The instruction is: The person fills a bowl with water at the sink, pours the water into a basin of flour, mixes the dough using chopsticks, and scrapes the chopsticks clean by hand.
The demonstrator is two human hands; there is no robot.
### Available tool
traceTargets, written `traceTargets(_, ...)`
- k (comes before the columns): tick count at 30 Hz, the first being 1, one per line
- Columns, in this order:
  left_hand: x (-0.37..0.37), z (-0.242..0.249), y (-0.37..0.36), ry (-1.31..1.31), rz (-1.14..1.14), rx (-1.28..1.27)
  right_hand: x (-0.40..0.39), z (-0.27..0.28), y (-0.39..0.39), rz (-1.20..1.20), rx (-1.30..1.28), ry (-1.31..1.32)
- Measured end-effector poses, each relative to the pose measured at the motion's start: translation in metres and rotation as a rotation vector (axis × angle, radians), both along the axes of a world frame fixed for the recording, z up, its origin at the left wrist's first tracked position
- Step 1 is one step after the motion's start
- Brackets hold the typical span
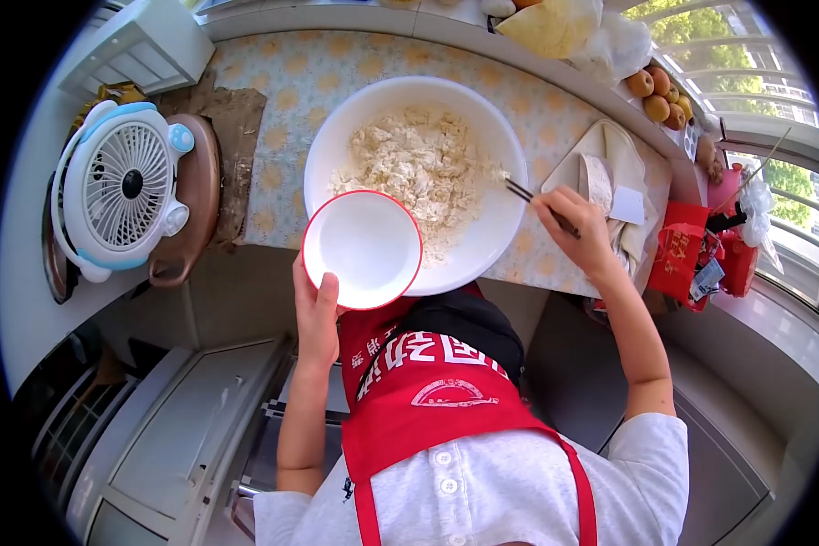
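Observation:
A large white basin [476, 238] stands on the table and holds a crumbly, pale flour dough [419, 164]. My left hand [317, 318] grips a small white bowl with a red rim [362, 250], thumb over its edge, and the bowl overlaps the basin's near left side. Only white shows inside the bowl. At the basin's right rim my right hand [573, 227] is closed around dark chopsticks [519, 189]. Their tips reach over the rim and carry a bit of dough.
A white and blue fan [129, 185] stands at the left near a brown tray [194, 214]. Right of the basin lie a pale cloth [610, 146] and a white card [628, 206]. Fruit [657, 96] and a red bag [678, 250] sit by the window.

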State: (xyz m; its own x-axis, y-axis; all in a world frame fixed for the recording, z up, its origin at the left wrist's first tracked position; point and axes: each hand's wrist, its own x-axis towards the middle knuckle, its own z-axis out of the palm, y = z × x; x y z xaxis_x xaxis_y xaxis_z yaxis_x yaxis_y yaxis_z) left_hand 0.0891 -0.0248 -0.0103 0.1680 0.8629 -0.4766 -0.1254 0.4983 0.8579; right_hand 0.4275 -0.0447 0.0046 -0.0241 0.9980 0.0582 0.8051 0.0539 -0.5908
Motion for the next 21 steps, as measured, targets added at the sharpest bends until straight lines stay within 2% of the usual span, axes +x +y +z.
traceTargets(2,-0.001,-0.001,0.0,0.003,-0.001,0.003,-0.002,0.002,-0.011,0.009,-0.007,0.005)
traceTargets(4,-0.003,-0.001,0.0,0.014,-0.007,0.006,0.001,0.0,-0.009,-0.088,-0.05,0.024)
traceTargets(5,-0.005,-0.002,0.001,0.016,-0.019,0.012,0.007,-0.007,0.006,-0.061,0.043,0.029)
traceTargets(8,-0.008,-0.004,-0.002,0.021,-0.024,0.03,0.008,-0.001,0.024,-0.034,0.107,0.013)
traceTargets(10,-0.012,-0.004,-0.002,0.026,-0.022,0.049,0.002,0.012,0.01,-0.008,-0.012,-0.085)
traceTargets(13,-0.013,-0.002,-0.002,-0.011,0.009,0.012,-0.015,0.014,-0.026,0.011,-0.081,-0.032)
traceTargets(17,-0.019,0.0,-0.003,-0.015,0.047,0.006,-0.047,-0.023,-0.039,0.023,-0.148,0.163)
traceTargets(19,-0.022,0.004,-0.005,-0.027,0.07,-0.006,-0.053,-0.045,-0.024,-0.094,-0.083,0.394)
traceTargets(21,-0.024,0.009,-0.005,-0.017,0.112,-0.03,-0.046,-0.074,-0.003,-0.145,0.086,0.65)
